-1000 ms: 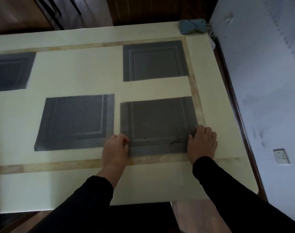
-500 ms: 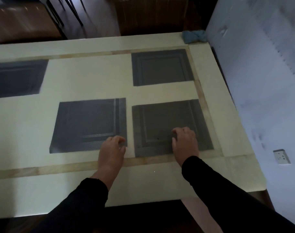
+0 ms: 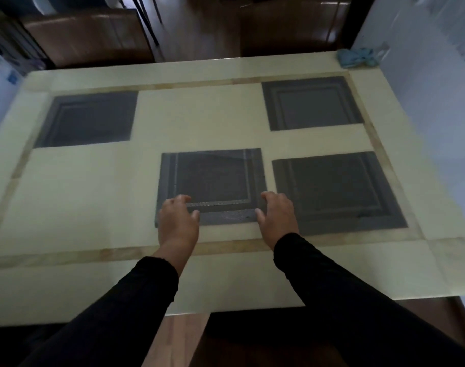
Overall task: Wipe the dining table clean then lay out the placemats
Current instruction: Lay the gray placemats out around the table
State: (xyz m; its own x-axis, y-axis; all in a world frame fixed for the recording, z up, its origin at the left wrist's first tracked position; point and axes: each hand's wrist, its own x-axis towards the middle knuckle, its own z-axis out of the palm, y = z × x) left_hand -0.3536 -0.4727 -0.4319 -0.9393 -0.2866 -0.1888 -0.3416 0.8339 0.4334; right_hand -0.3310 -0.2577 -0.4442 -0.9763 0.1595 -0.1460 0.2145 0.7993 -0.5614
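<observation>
Both hands are now shifting from the right placemat to the centre placemat: left hand and right hand, fingers relaxed, pressing its near corners, repositioning it on the tabletop.

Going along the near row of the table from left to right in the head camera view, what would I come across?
Left hand → middle placemat it rests on → right hand at that mat's right edge → right placemat → pale table border.
</observation>
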